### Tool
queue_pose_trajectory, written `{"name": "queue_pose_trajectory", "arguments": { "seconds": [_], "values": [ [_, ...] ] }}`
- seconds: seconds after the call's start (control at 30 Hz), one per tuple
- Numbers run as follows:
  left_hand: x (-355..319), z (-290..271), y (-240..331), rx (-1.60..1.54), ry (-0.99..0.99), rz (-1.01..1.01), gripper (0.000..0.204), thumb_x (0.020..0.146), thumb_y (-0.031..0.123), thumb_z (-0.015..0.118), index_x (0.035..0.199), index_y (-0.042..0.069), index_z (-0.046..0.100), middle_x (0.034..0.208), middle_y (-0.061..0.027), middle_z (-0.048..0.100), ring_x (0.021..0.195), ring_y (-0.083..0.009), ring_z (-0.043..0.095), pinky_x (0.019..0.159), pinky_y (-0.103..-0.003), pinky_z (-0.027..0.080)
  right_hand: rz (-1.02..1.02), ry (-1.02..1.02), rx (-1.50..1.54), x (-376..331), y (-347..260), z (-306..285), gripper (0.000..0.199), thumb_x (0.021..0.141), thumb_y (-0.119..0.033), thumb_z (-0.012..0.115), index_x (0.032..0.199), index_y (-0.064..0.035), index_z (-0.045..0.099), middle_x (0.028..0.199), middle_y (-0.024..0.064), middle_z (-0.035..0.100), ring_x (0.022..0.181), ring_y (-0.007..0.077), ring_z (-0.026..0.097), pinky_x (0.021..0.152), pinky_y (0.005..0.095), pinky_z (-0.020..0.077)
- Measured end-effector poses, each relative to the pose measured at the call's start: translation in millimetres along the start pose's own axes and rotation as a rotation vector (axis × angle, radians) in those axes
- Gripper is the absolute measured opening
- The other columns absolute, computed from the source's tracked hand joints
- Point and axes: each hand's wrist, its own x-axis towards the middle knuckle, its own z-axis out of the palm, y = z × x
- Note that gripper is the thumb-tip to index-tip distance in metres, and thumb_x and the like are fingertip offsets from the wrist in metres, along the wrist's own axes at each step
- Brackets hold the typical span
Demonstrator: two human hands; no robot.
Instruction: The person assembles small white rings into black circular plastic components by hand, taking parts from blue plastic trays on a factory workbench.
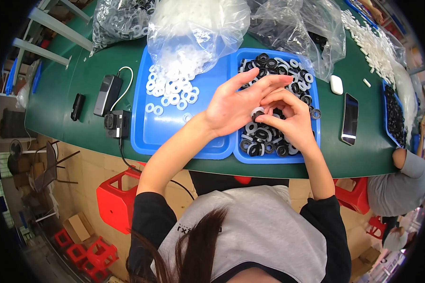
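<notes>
The black ring point(257, 118) is at my fingertips above the right-hand blue tray point(318, 141), with a white ring point(257, 111) against its upper side; I can't tell whether the two are seated together. I have them pinched between the thumb and index finger of the right hand point(290, 115). The left hand point(225, 109) lies just beside it, palm turned up, thumb and a finger stretched out and spread; its lower fingers are hidden behind the right, so I can't tell whether they grip anything.

To do this well, I'd want both rings flat and concentric, pressed evenly around the edge rather than at one point, since a tilted ring would likely bind. The left fingers could brace the far side, with the pinch light enough not to flip the pair.

Beneath lie mixed black and white rings point(264, 137). To the left, loose white rings point(174, 92) spill from a clear bag point(198, 28) into another blue tray point(163, 139).
</notes>
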Motion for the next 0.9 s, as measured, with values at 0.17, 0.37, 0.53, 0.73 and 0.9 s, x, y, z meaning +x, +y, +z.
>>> {"name": "queue_pose_trajectory", "arguments": {
  "seconds": [0.17,0.37,0.53,0.73,0.9],
  "values": [
    [-0.7,-2.3,-0.7,0.046,0.023,-0.033,0.074,0.093,0.058,0.025,0.142,0.004,0.033,0.133,-0.0055,0.042,0.11,-0.0167,0.043,0.092,-0.028,0.033,0.086,-0.053,-0.026,-0.1,-3.5,-2.1,0.028,0.072,0.007,0.074,0.097,0.002,0.061,0.097,0.0055,0.059,0.084,0.0121,0.057,0.078,0.0268,0.0477],
    [2.3,-7.3,-0.6,0.06,0.04,0.171,0.065,0.094,0.051,0.035,0.138,0.003,0.038,0.137,-0.0131,0.044,0.126,-0.0221,0.043,0.102,-0.034,0.035,-0.057,-0.021,-0.038,2.2,-6.9,-8.1,0.024,0.076,0.004,0.071,0.099,0.0022,0.063,0.096,0.0056,0.059,0.086,0.0116,0.056,0.076,0.0258,0.0474],
    [1.8,-2.6,-7.1,0.941,0.26,0.435,0.038,0.082,0.003,0.069,0.116,-0.001,0.054,0.115,-0.0099,0.057,0.108,-0.0161,0.055,0.096,-0.032,0.045,-0.115,0.075,0.069,4.4,0.0,-18.3,0.025,0.08,0.008,0.065,0.104,0.0032,0.061,0.102,0.0076,0.056,0.093,0.0153,0.057,0.083,0.0281,0.048],
    [1.5,1.7,-7.8,0.773,0.361,0.318,0.034,0.078,0.004,0.075,0.108,-0.002,0.06,0.106,-0.0086,0.062,0.094,-0.0135,0.06,0.087,-0.028,0.05,-0.162,0.118,0.081,5.2,3.1,-18.9,0.023,0.083,0.007,0.062,0.105,0.0034,0.06,0.104,0.0089,0.055,0.096,0.016,0.057,0.085,0.0288,0.0482],
    [2.0,-0.7,-8.8,0.771,0.379,0.35,0.033,0.076,0.003,0.075,0.106,-0.003,0.062,0.105,-0.0092,0.064,0.092,-0.0132,0.061,0.085,-0.028,0.051,-0.197,0.137,0.064,4.1,1.5,-17.6,0.023,0.083,0.008,0.062,0.105,0.0036,0.06,0.104,0.0096,0.055,0.096,0.017,0.058,0.086,0.0299,0.0491]
  ]
}}
